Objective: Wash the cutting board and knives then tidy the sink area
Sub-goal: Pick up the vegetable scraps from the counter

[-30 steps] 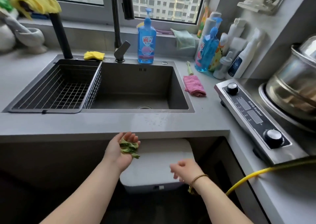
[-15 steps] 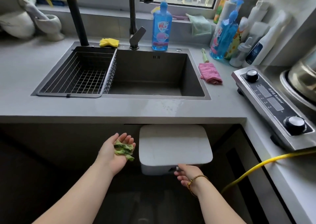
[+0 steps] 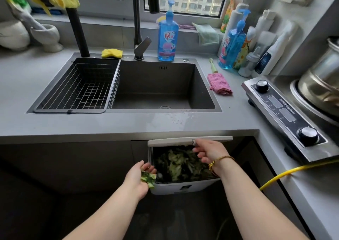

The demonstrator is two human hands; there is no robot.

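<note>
Bench (image 3: 128, 124) with sink (image 3: 161, 85), beyond both hands. Under its edge, a white bin (image 3: 183, 187) lies just right of the left hand (image 3: 135, 177), whose fingers curl round green scraps (image 3: 147, 178). The right hand (image 3: 209, 151) fingers pinch the raised lid (image 3: 174, 141).

Green vegetable scraps (image 3: 147, 178) sit in the curled left hand (image 3: 136, 179) at the nine o'clock rim of the white bin (image 3: 183, 187), whose lid (image 3: 174, 141) is lifted over leafy waste (image 3: 178, 164), the dark sink (image 3: 201, 85) at its twelve o'clock.
</note>
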